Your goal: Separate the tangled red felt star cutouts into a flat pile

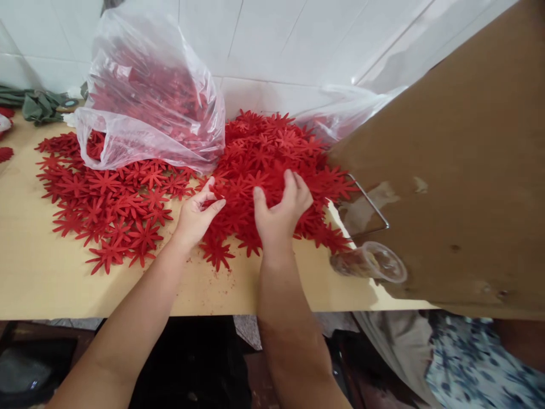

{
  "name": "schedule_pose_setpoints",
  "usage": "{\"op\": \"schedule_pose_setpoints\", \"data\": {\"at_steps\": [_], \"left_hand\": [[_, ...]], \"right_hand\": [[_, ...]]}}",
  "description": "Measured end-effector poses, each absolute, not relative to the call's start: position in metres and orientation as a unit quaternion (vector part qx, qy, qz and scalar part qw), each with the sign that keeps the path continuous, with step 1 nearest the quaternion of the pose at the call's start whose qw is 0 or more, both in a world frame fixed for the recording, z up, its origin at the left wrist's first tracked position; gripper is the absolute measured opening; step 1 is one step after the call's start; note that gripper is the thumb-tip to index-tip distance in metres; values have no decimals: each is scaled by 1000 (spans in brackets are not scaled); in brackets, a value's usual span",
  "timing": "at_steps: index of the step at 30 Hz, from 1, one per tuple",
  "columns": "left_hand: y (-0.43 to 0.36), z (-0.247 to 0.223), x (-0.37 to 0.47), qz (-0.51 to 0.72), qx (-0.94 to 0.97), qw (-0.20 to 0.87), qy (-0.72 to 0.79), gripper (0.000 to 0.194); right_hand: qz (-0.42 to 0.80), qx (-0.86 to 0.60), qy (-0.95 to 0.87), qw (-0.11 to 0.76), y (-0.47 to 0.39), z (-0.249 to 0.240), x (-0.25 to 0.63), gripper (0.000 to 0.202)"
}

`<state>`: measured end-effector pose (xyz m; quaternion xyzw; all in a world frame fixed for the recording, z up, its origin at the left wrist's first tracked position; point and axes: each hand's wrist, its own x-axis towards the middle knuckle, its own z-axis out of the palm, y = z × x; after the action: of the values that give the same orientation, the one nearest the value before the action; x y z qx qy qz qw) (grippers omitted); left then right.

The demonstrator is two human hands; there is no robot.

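Observation:
A heap of red, many-petalled flower cutouts (255, 145) lies on the table in front of me. My left hand (196, 216) is at the heap's left edge, thumb and fingers apart. Red shows between them, but I see no piece clearly gripped. Over the middle of the heap, my right hand (281, 207) is spread, its thumb well away from the curved fingers. The red cutouts beside its fingertips look blurred. A second group of red flower cutouts (106, 199) spreads out to the left of my hands.
A clear plastic bag (153, 136) full of red pieces sits behind the left group. To the right stand a brown board (460, 170) with a metal wire handle (374, 207) and a tipped clear plastic cup (370, 262). Green cloth (42, 106) lies far left. Someone's patterned clothing (477, 363) shows lower right.

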<state>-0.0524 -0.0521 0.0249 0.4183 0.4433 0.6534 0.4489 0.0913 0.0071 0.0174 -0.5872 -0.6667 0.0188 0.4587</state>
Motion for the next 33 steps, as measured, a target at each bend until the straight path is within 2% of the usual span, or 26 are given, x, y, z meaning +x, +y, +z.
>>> {"op": "schedule_pose_setpoints", "data": {"at_steps": [3,8,10,14,16,19,26,28,30,33], "left_hand": [[-51,24,-56,674,400,447,432,8],[-50,22,-57,683,340,481,432,15],[-49,20,-57,681,327,490,435,18],[-45,16,-58,686,319,488,435,21],[-43,15,-59,685,317,483,444,22],[-43,16,-59,686,316,477,449,22],[-43,20,-54,653,306,495,484,18],[-42,20,-53,648,303,502,486,19],[-42,19,-53,649,306,502,482,20],[-41,18,-53,652,325,499,470,20]], "right_hand": [[51,-578,-732,357,-10,18,84,69],[93,-527,-831,149,-39,13,74,100],[72,-524,-843,97,-39,11,71,91],[10,-538,-842,44,-11,14,73,43],[-22,-541,-840,33,10,18,79,32],[-66,-553,-829,51,42,31,92,26],[-149,-573,-767,246,115,65,134,21],[-155,-585,-747,274,130,65,145,22],[-155,-623,-722,258,139,59,154,26],[-103,-684,-701,170,143,41,163,37]]}}
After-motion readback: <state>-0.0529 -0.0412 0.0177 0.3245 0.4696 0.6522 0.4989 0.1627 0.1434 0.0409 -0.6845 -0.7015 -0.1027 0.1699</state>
